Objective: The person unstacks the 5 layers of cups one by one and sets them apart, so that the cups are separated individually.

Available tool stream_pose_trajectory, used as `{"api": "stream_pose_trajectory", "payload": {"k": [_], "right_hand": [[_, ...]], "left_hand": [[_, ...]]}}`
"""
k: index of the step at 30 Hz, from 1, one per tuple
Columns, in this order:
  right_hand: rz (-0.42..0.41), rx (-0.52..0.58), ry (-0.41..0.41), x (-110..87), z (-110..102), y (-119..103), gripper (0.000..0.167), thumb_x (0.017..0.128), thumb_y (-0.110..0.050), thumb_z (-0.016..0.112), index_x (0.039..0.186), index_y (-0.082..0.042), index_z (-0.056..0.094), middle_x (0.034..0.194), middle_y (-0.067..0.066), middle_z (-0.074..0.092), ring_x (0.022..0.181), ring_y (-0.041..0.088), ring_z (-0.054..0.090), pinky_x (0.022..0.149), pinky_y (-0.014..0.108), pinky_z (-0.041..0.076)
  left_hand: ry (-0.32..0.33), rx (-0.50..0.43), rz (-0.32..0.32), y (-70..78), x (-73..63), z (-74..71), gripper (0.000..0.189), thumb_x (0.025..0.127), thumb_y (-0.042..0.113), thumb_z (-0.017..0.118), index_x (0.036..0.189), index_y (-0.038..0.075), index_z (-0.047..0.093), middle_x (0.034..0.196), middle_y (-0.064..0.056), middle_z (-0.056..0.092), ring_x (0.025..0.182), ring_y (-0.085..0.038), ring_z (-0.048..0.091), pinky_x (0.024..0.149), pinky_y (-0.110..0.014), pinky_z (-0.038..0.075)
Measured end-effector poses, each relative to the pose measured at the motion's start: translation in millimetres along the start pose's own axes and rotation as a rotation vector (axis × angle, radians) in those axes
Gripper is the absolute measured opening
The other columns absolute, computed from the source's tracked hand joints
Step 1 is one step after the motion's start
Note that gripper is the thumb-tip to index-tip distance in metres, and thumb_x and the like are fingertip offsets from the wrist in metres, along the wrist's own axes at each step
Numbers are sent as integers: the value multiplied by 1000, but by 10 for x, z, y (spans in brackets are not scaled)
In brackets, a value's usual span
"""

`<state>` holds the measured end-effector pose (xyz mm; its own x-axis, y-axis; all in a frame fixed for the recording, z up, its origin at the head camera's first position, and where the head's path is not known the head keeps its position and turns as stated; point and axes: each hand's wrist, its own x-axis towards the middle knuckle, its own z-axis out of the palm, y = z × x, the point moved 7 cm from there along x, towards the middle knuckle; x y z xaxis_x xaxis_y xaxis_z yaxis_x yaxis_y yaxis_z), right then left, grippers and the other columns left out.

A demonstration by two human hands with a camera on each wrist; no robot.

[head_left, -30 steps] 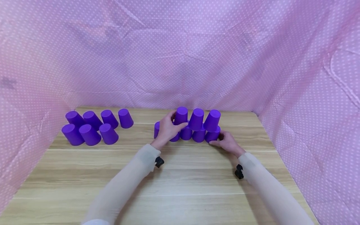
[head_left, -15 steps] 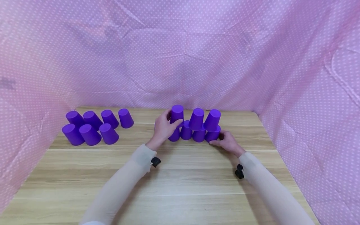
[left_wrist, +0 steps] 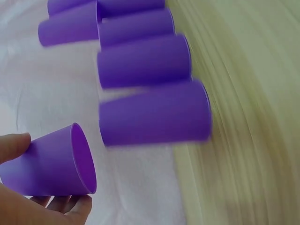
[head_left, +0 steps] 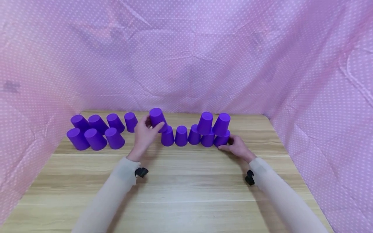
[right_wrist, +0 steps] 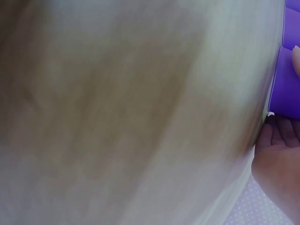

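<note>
Raised over the left end of a row of upside-down purple cups, my left hand (head_left: 144,134) grips one purple cup (head_left: 157,117) between thumb and fingers. In the left wrist view this cup (left_wrist: 51,164) has its open rim facing the row, apart from the nearest row cup (left_wrist: 154,115). At the row's right end, my right hand (head_left: 239,147) holds the last bottom cup (head_left: 221,139), thumb in front and fingers round its far side. Two cups, a left one (head_left: 205,123) and a right one (head_left: 221,124), sit on top of the row's right part.
Several more upside-down purple cups (head_left: 96,139) stand in two rows at the table's left. Under everything is a wooden table (head_left: 186,187). A pink dotted cloth (head_left: 186,64) hangs behind and at both sides.
My left hand has lifted its cup off the right-hand stack and carried it left, uncovering the bottom row's left cups. My right hand has stayed at the end cup.
</note>
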<state>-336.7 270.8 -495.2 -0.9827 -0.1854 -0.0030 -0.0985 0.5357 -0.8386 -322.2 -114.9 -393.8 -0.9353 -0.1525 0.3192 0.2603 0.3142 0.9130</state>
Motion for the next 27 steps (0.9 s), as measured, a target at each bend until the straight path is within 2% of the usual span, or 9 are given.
{"api": "stream_pose_trajectory", "payload": {"k": [4,11,18,27], "right_hand": [[6,-4,-6,-10,-1,21,46,77,-17,82,113,3,61,105,15,66,95,26,62,88,40,48],[-2,-4,-8,8,-12,21,48,77,-19,82,113,3,61,105,15,66,95,27,62,89,41,48],[-28,-1,0,9,-33,-8,46,78,-15,81,113,6,60,104,16,66,93,27,62,86,38,49],[-4,8,-18,19,-16,19,49,77,-18,82,115,4,61,105,15,66,95,26,62,88,40,48]], "left_hand": [[37,22,-20,-94,1,-224,55,81,19,78,125,-4,54,115,-21,61,106,-31,58,96,-38,46],[51,162,-109,-332,-31,-487,62,82,23,77,131,-4,49,121,-24,57,110,-35,56,96,-42,45],[17,185,-184,-559,-68,-630,62,85,22,74,134,-2,46,127,-22,54,115,-33,53,98,-42,44],[2,272,-188,-717,-48,-721,59,84,17,74,131,-6,47,122,-27,57,111,-38,55,95,-46,45]]}}
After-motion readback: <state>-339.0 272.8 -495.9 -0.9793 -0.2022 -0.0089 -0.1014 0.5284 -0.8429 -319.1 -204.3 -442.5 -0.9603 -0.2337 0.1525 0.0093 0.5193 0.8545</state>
